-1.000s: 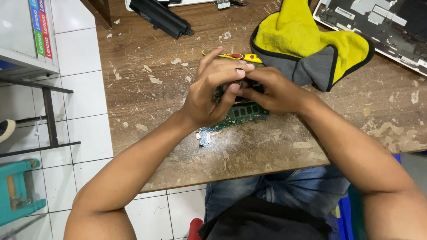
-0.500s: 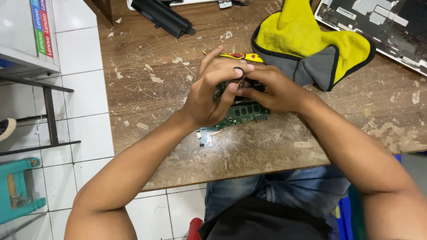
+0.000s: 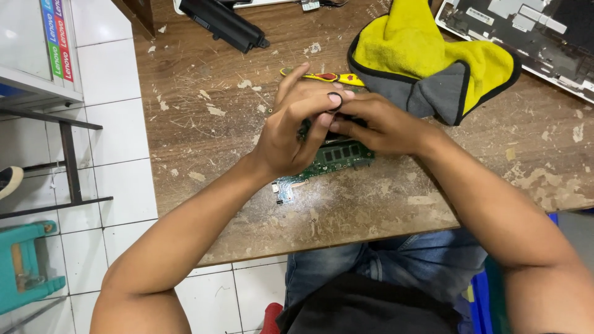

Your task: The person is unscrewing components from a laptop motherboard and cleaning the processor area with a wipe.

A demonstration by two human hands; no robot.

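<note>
Left hand (image 3: pixel 296 133): curled over the green circuit board (image 3: pixel 334 159), fingers bent and closed around its far-left part, thumb and forefinger meeting the other hand on top; a dark ring worn on one finger (image 3: pixel 335 101).
Right hand (image 3: pixel 382 125): laid across the board from the right, fingers folded down and pressed against the left hand's fingertips; whatever sits under the fingertips hidden, so pinching something or only pressing cannot be told.
Circuit board: flat on the wooden table (image 3: pixel 204 142), near the middle of the scene, mostly covered by both hands; only the near edge with a row of dark chips and a pale-blue corner at near left showing.
Screwdriver (image 3: pixel 325 77): yellow and red handle, lying on the table just beyond the left hand's knuckles, partly hidden by them, untouched as far as can be seen.
Cloth (image 3: pixel 427 59): yellow with grey underside and black trim, bunched on the table far right of the hands, just beside the right wrist.
Black battery pack (image 3: pixel 224 25): long and dark, lying at an angle at the far edge of the table, well apart from the hands.
Laptop shell (image 3: pixel 532 31): opened casing at far right, partly out of frame.
Table surface: scratched brown wood, paint flaking in pale patches.
Floor: white tiles to the left, a teal stool (image 3: pixel 25 266) at near left.
Lap: blue jeans (image 3: pixel 383 266) under the near table edge.
</note>
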